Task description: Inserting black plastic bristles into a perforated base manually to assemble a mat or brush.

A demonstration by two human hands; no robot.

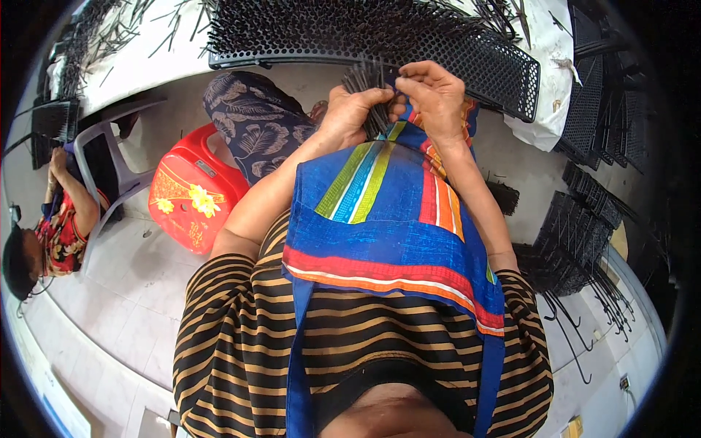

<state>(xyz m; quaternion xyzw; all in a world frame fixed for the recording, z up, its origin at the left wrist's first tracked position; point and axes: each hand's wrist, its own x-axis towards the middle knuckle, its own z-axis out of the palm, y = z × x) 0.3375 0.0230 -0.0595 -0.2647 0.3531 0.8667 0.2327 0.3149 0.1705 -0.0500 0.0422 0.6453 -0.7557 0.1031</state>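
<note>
My left hand point(352, 113) is wrapped round a bundle of thin dark rods point(365, 77), which fan out above the thumb and also show below the fist. Close beside it on the right, my right hand point(436, 98) has its thumb and forefinger pressed together; whatever sits in that pinch is too small to make out. Just beyond both hands lies a long black perforated rack point(527, 86) with many dark pieces point(314, 29) standing close together in its holes. Under my hands a blue apron point(394, 190) with coloured stripes covers my lap.
A white-covered table point(157, 62) carries the rack and loose dark rods point(175, 29). Left of me are a red plastic stool point(193, 190) and a seated person point(62, 219) by a pale chair point(109, 168). Black racks and hooked wires point(577, 255) stand on the right.
</note>
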